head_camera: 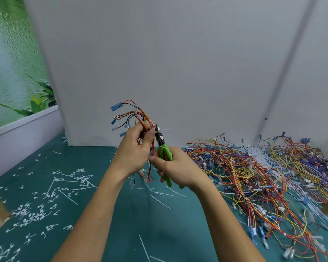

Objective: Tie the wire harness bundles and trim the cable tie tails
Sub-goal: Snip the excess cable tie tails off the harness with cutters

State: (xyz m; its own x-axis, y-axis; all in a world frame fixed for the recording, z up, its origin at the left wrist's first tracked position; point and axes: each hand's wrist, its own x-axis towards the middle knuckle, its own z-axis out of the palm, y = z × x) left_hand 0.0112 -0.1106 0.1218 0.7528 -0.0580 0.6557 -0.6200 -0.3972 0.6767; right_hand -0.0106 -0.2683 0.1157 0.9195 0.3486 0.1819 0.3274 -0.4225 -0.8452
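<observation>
above the teal mat [159,233], up in front of the white board [178,63]: holding the wire harness bundle [140,114] upright in the left hand [134,148], fingers and thumb curled tight round the wires, blue terminals fanning up and to the left, loose ends hanging below the fist. gripping the green-handled cutters [164,148] in the right hand [178,167], fingers wrapped round both handles, nose tilted up and left toward the bundle.

just right of the left thumb, against the cutter nose: the cable tie tail [169,128], long axis near level, running out to the right from the bundle, free tip pointing right and a touch up, crosswise to the upright wires. right hand below the tail and on its side; left hand just beside its root. blades apart or closed on the tie: cannot tell.

by the look of it, mid-trim. wants the blades flush at the tie's head, clear of the red wires beside it.

well apart to the right, a pile of harnesses [254,176]; scattered to the left, cut tails [36,208].
</observation>
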